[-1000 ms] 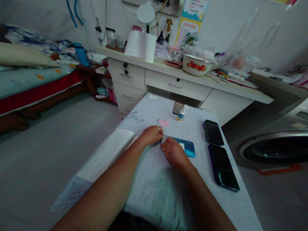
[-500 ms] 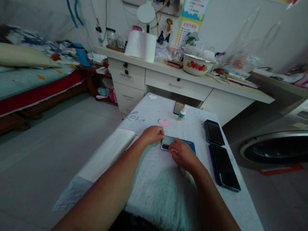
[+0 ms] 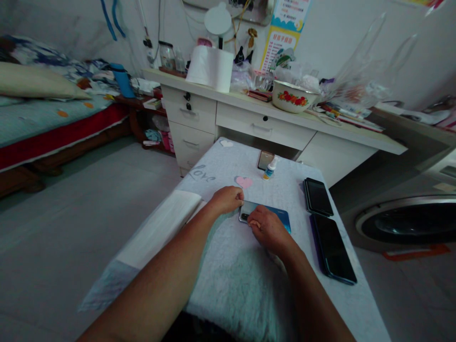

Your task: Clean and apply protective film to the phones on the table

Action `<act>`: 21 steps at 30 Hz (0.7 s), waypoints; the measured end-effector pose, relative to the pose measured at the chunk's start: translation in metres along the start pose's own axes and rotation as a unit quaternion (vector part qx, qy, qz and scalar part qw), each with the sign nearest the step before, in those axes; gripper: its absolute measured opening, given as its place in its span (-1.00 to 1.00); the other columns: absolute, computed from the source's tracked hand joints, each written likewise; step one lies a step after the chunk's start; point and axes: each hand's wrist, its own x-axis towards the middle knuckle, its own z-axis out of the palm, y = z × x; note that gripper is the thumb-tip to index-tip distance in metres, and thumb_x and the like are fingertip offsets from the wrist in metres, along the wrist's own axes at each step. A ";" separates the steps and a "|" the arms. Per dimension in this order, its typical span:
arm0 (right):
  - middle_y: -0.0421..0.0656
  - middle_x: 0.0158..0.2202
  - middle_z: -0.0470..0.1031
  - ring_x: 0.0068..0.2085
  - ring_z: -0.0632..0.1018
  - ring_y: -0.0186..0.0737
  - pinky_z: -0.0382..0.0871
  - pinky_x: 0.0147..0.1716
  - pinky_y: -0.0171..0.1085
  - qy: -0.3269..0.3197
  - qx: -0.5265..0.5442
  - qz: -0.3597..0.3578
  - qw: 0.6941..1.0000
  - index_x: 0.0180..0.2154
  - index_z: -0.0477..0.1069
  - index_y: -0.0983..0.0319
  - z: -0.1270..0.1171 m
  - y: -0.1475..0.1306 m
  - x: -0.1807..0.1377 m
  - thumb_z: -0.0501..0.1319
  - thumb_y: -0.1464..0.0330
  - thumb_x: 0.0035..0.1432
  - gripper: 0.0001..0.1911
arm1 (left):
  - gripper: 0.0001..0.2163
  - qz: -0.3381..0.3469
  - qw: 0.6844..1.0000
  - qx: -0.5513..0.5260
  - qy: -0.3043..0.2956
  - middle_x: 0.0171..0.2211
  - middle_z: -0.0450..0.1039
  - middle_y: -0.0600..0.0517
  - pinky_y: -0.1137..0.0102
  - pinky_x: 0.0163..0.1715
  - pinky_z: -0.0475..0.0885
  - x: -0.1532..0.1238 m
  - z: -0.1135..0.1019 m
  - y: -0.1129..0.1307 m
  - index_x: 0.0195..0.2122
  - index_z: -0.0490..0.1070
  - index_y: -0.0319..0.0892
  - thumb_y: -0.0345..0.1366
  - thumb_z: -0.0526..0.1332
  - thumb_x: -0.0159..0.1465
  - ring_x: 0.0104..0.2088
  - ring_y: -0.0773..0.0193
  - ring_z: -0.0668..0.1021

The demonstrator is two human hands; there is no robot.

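A blue-and-silver smartphone [image 3: 284,218] lies back up on the cloth-covered table, its camera block toward the left end. My left hand [image 3: 228,198] is closed at the phone's upper left corner, thumb and fingers together at the edge. Over the phone's near side, close to the camera block, rests my right hand [image 3: 267,229]. Its fingers are curled, and a small pale bit shows under them that I cannot make out. Beyond the phone stands a small spray bottle [image 3: 270,169] with a white top and blue-yellow label.
Two dark phones, a smaller one [image 3: 318,196] and a larger one [image 3: 333,248], lie along the right edge. Another phone [image 3: 265,160] is behind the bottle. White folded sheets [image 3: 160,230] lie at the left. A drawer desk [image 3: 245,124] stands behind, a washing machine [image 3: 420,190] at right.
My right hand has slid slightly left and down along the phone, showing more of its back. My left hand stays at the corner.
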 end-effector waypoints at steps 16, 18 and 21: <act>-0.12 -0.30 0.35 -0.29 0.39 -0.29 0.25 -0.24 -0.31 0.041 0.026 -0.056 0.997 -0.37 0.45 0.28 0.019 -0.008 0.012 0.09 0.58 0.12 -0.80 | -0.88 0.008 1.000 -0.007 0.008 -0.45 0.52 0.07 0.51 -0.43 0.30 0.001 0.002 -0.002 -0.37 0.50 -0.18 -0.38 0.19 0.08 -0.41 0.35 0.49; -0.12 -0.29 0.36 -0.29 0.39 -0.30 0.24 -0.26 -0.32 0.033 0.022 -0.049 0.998 -0.36 0.46 0.28 0.017 -0.006 0.010 0.09 0.58 0.11 -0.80 | -0.89 0.012 1.000 -0.008 0.008 -0.44 0.52 0.07 0.50 -0.43 0.30 0.001 0.003 -0.003 -0.37 0.50 -0.18 -0.37 0.19 0.09 -0.41 0.35 0.49; -0.13 -0.29 0.37 -0.31 0.39 -0.32 0.21 -0.29 -0.34 0.019 0.018 -0.028 0.999 -0.33 0.48 0.27 0.011 -0.003 0.007 0.09 0.58 0.09 -0.78 | -0.88 0.009 1.000 -0.008 0.007 -0.45 0.52 0.07 0.50 -0.43 0.29 0.001 0.003 -0.003 -0.37 0.50 -0.18 -0.35 0.20 0.09 -0.41 0.35 0.49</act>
